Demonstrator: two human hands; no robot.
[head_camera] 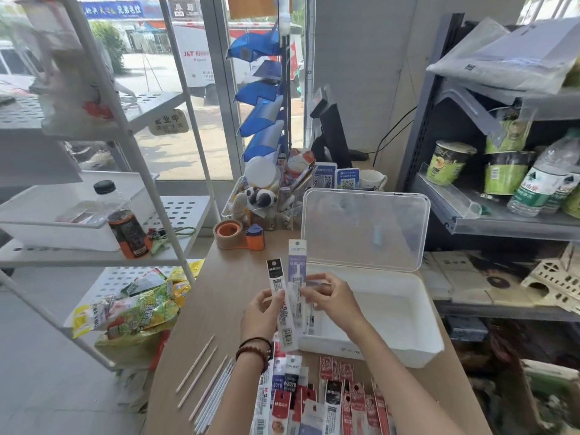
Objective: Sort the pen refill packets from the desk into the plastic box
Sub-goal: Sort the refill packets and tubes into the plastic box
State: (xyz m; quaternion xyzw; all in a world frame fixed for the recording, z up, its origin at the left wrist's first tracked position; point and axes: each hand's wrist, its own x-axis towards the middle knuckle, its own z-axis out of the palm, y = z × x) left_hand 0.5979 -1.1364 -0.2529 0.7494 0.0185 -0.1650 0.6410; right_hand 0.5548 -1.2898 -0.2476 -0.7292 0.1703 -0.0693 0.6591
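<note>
I am pinching a black-topped refill packet (pixel 277 293) between the thumb and curled fingers of my left hand (pixel 262 313), gripping it at about mid-length so it is standing nearly upright; my right hand (pixel 334 298) is curling its fingers round a purple-and-white refill packet (pixel 297 265), which is rising just beside the first, their lower halves overlapping. Both are hanging above the desk (pixel 219 296) at the left rim of the plastic box (pixel 392 343). The box is lying at three o'clock from my hands, its clear lid (pixel 365 227) standing open behind it. The pile of refill packets (pixel 317 400) is spreading over the desk at six o'clock, near my wrists; loose refill sticks (pixel 204 375) are lying at seven o'clock. An orange tape dispenser (pixel 230 235) is sitting at eleven o'clock; bead bracelets (pixel 254 348) are circling my left wrist.
</note>
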